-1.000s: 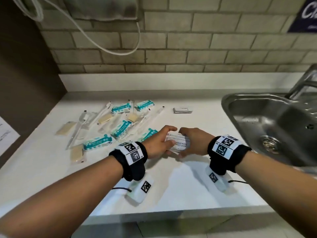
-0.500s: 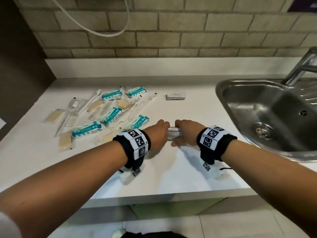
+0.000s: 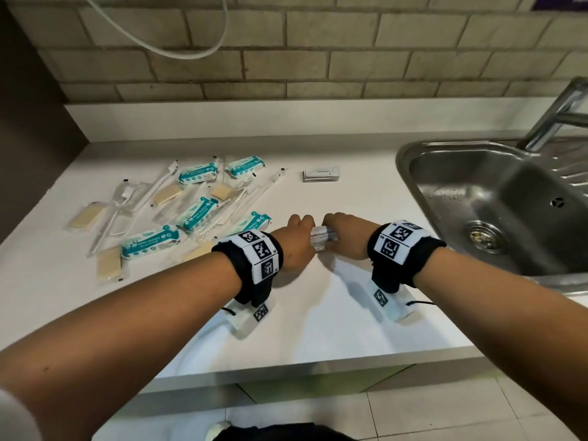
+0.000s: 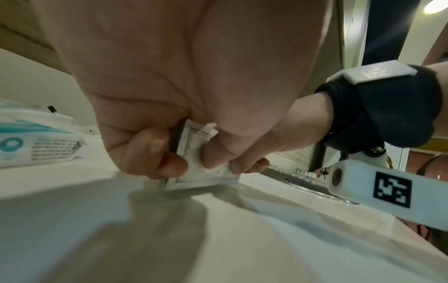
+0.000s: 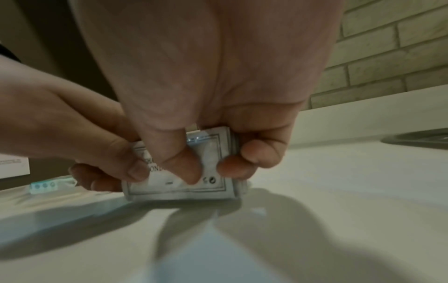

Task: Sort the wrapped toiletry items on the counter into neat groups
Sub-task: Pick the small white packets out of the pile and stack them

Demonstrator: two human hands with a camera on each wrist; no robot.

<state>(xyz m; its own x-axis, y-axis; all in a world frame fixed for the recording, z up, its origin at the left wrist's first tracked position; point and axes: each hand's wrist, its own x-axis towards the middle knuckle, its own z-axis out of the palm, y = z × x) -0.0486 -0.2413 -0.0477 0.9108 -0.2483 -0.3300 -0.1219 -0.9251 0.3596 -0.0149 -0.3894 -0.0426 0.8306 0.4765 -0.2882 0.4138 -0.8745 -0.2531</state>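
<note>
White desk [image 3: 318, 319] under a brick wall [image 3: 318, 58], steel sink [image 3: 496, 198] alongside, left hand [image 3: 294, 241] and right hand [image 3: 345, 233] both clamped on a stack of white sachets [image 3: 323, 238].

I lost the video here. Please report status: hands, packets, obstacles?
Left hand and right hand both grip sachet stack, on edge on counter. Toothpaste sachets already piled. Wipes, toothbrushes still scattered left. Nothing blocking.

steel sink [image 3: 451, 186] right | tap [image 3: 555, 114] | brick wall [image 3: 318, 58] | white cable [image 3: 191, 52]
</note>
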